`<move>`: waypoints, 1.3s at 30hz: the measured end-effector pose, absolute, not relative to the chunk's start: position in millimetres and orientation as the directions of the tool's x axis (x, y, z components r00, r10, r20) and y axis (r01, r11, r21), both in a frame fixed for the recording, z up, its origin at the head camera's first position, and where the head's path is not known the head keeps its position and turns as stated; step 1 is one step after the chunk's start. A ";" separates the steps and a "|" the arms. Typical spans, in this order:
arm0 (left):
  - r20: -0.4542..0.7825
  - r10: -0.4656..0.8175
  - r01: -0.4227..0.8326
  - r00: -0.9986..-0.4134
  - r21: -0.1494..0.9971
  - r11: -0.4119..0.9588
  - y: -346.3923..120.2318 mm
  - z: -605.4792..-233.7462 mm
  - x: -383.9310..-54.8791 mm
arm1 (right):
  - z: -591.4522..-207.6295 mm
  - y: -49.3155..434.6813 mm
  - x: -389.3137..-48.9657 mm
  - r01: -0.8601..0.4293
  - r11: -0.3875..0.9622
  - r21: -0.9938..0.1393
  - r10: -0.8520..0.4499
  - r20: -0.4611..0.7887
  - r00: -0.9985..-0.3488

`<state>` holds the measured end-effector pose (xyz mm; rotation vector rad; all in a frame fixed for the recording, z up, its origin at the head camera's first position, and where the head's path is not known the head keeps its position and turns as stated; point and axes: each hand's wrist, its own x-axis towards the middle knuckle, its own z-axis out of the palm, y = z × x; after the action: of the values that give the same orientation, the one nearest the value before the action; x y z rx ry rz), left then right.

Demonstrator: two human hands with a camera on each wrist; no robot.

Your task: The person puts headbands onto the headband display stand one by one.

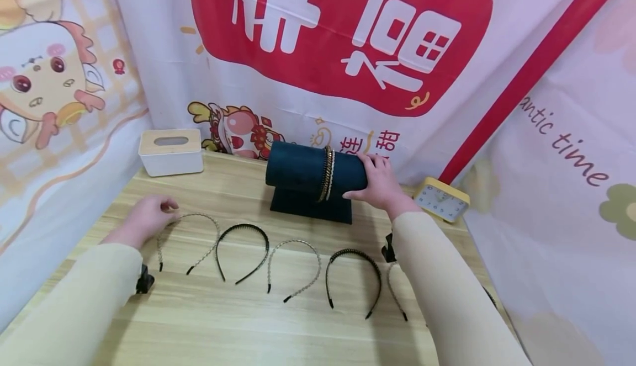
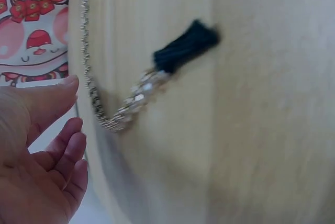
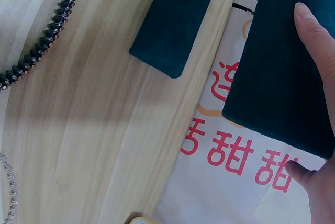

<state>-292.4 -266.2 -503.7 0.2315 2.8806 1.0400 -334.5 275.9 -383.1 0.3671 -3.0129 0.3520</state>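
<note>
A dark green padded headband stand (image 1: 298, 170) is near the back of the table, with headbands (image 1: 326, 175) in gold, black and pearly tones looped over its roll. My right hand (image 1: 380, 184) grips the roll's right end, thumb along the front and fingers over the top; in the right wrist view the thumb (image 3: 314, 38) lies on the green cloth. At the left, my left hand (image 1: 151, 217) hovers by the top of a pale beaded headband (image 1: 213, 225). Its fingers (image 2: 68, 150) are loosely bent with nothing between them in the left wrist view.
In a row lie a black toothed headband (image 1: 243, 226), a pale twisted one (image 1: 318, 261), a dark braided one (image 1: 355, 251) and another pale one (image 1: 395, 294) partly behind my right sleeve. A tissue box (image 1: 171, 159) stands back left, a yellow clock (image 1: 442, 199) back right. Printed cloth surrounds the table.
</note>
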 end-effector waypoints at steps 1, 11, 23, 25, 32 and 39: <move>-0.011 0.164 0.120 -0.986 0.636 0.763 -266.3 -506.6 -292.6 | -383.3 275.8 -334.4 -0.247 0.944 -0.219 -0.227 0.113 -0.967; -0.001 0.135 0.106 -0.991 0.614 0.782 -262.9 -523.5 -296.5 | -380.5 274.3 -331.4 -0.238 0.942 -0.236 -0.216 0.115 -0.970; -0.056 0.096 0.014 -0.994 0.793 0.608 -268.0 -496.5 -305.1 | -380.4 273.9 -333.6 -0.232 0.941 -0.245 -0.212 0.104 -0.972; -0.117 0.103 -0.053 -0.988 0.872 0.487 -267.8 -484.0 -308.2 | -379.3 273.8 -332.8 -0.228 0.940 -0.252 -0.209 0.101 -0.973; -0.292 0.266 -0.302 -0.918 0.953 0.004 -258.9 -442.2 -314.0 | -379.0 274.3 -331.8 -0.226 0.941 -0.254 -0.209 0.091 -0.974; -0.214 0.375 -0.321 -0.902 0.913 -0.251 -232.5 -413.8 -311.9 | -379.4 274.4 -331.7 -0.226 0.942 -0.247 -0.207 0.099 -0.973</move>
<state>-311.9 -232.5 -413.8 0.0646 1.5793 2.1864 -331.7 274.4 -379.4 0.3374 -3.0249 0.3978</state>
